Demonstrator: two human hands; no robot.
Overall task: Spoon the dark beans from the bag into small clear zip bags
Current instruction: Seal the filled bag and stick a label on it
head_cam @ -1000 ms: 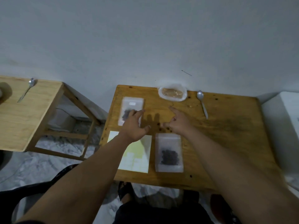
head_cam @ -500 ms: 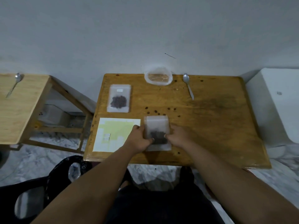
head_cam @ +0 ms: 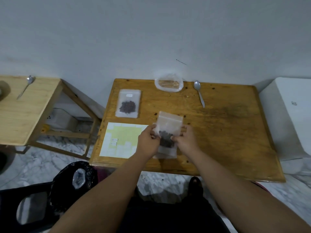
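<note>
Clear zip bag [head_cam: 168, 125] of beans [head_cam: 166, 140], pinched at both sides by left hand [head_cam: 148, 142] and right hand [head_cam: 186, 141] above the table [head_cam: 227, 132]; its lower edge is blurred. Counted: this and a second bag [head_cam: 128, 103], two spoons [head_cam: 199, 93].

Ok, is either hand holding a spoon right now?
No, the left hand and right hand grip a zip bag; the nearer spoon lies on the table.

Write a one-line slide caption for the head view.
Left hand and right hand hold a zip bag of dark beans over the table, near a filled bag, spoon and label sheet.
</note>
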